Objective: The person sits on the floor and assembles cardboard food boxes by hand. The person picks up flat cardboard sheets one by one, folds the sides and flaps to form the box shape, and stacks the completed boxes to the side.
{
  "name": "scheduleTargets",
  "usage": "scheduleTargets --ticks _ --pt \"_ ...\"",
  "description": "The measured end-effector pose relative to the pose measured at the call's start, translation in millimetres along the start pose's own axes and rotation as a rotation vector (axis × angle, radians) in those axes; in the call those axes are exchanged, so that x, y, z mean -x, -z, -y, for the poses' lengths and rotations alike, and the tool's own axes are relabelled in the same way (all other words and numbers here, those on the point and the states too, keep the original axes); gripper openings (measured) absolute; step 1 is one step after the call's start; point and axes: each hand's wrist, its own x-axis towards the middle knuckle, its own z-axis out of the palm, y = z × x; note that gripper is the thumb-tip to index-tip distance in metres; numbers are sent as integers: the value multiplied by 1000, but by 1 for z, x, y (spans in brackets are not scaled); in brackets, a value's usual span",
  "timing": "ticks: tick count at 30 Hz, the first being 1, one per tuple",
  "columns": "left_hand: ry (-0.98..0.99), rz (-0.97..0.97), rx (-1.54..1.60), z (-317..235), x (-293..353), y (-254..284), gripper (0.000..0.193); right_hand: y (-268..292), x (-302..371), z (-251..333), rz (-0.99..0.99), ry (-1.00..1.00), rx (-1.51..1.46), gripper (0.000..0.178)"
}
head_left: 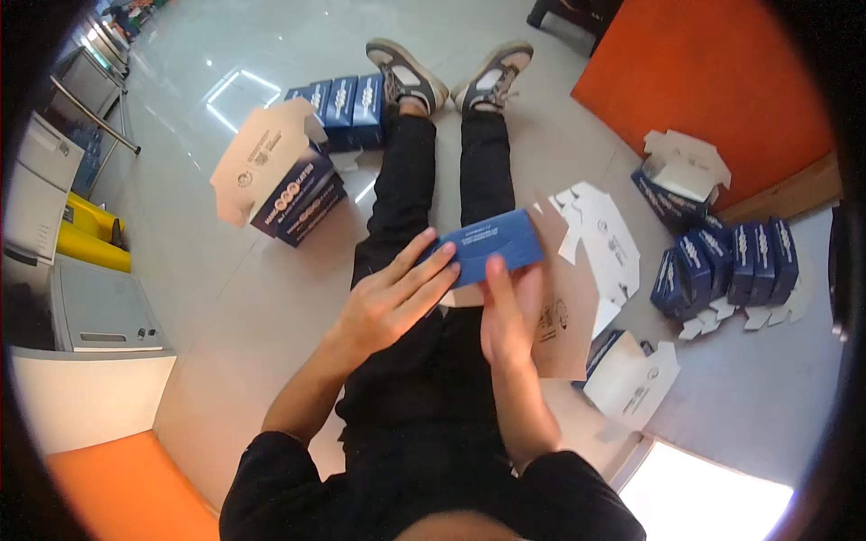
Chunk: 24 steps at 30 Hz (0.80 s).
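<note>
Carton [492, 242], blue side up, is pinched by left grip [383, 302] and right grip [508, 320], apparently mid-folding, the open brown flap [570, 311] beside it seeming to call for alignment next.

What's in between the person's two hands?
A blue box: the head view shows it between the left hand and the right hand, with fingers of both touching it.

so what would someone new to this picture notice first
The eye would likely land first on the blue box held by the left hand and right hand, near the middle. Next comes the large orange panel at upper right, then the dark blue boxes below it in the picture.
</note>
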Motion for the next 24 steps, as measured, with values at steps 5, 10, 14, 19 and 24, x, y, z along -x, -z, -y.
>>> scheduleTargets --ticks 5,10,14,19,24 --pt "156 65 -59 -4 9 -3 59 7 -13 7 34 -185 -187 47" --pt "273 203 74 -15 16 6 56 25 -3 -1 136 -223 -46 40" --pt "188 59 101 -11 20 0 40 31 -4 -4 112 -203 -89 26" --pt "124 0 54 -7 12 -11 30 22 4 -7 41 -120 -102 24" --pt "72 -132 -42 -3 19 -33 38 17 22 -19 -7 -78 8 20"
